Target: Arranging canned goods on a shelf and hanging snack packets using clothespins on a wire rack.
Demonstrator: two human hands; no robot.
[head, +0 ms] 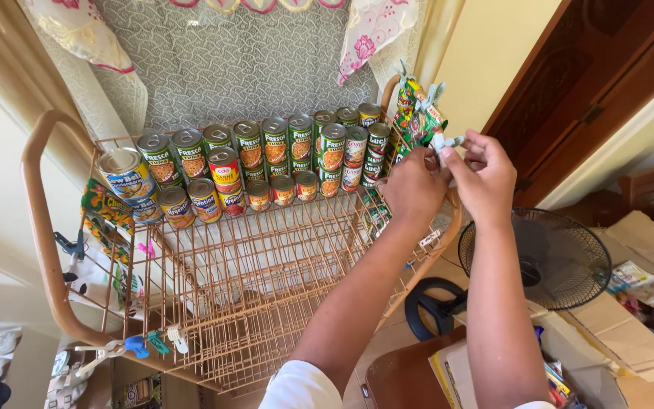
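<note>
My left hand (pixel 415 184) and my right hand (pixel 484 176) meet at the right rim of a tan wire rack (pixel 266 265). Both pinch a white clip (pixel 443 142) at the bottom of a hanging strip of green sachets (pixel 420 113) fixed to the rack's right post. Rows of tin cans (pixel 266 159) with green, red and blue labels stand at the back of the rack's shelf. The front part of the shelf holds nothing.
A black floor fan (pixel 546 261) stands below right of the rack. Flattened cardboard and packets (pixel 637 303) lie at the right. Clothes pegs (pixel 145 344) and sachets (pixel 104 208) hang on the rack's left side. A brown wooden door (pixel 584 83) is behind.
</note>
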